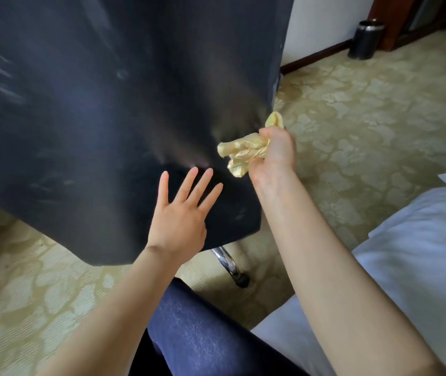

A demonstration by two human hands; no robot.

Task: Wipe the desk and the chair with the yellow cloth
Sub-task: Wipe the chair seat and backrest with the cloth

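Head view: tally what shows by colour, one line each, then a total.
Yellow: 1, the cloth bunched in the right hand.
Black: 2, the chair under the open left hand, and the bin by the wall.
White: 1, the bedding.
Total: 4

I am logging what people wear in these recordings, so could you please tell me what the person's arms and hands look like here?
Both forearms are bare up to the frame's edge: no sleeve shows on either. The left hand and the right hand have no gloves, and no rings, watch or bracelet are visible. The left hand's nails look short and unpainted. A leg in dark blue fabric shows below.
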